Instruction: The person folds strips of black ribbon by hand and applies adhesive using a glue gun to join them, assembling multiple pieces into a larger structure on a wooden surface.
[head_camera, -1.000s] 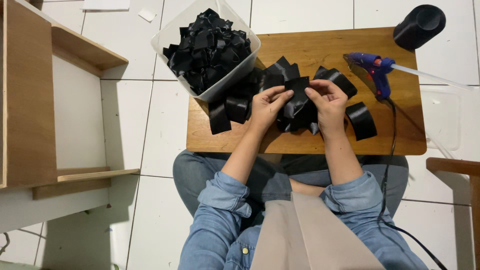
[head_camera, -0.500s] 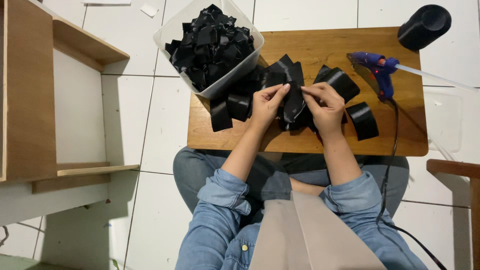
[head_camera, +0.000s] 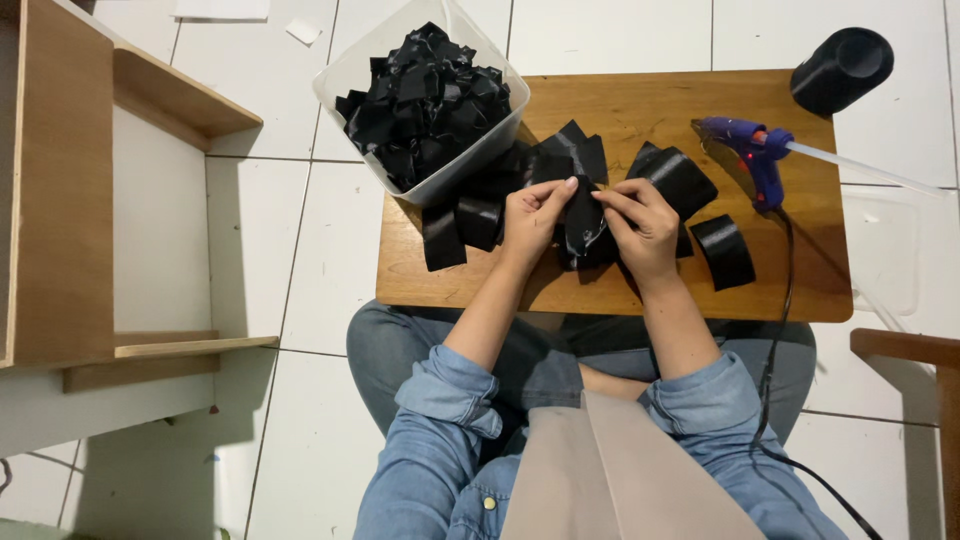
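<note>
Both hands meet over the middle of the wooden board (head_camera: 640, 100): the left hand (head_camera: 532, 215) and the right hand (head_camera: 640, 222) pinch together on a folded black ribbon piece (head_camera: 582, 228), fingers closed on its edges from either side. The piece sits just above the board, with loose ribbon loops touching it on both sides.

The likeliest slip is the fold springing open — the ribbon looks glossy and stiff, and only fingertips hold it. A tug from one hand could also pull the layers askew. The glue gun (head_camera: 745, 150) lies on the right of the board with its nozzle pointing left toward the hands; a careless reach that way risks a burn, and its cord (head_camera: 780, 330) trails off the near edge by the right arm, where a sleeve could snag it.

At the far left, a clear tub of black ribbon pieces (head_camera: 425, 100) overhangs the board's corner. A black spool (head_camera: 840, 68) stands far right. Loose loops (head_camera: 722, 250) crowd the working space.
</note>
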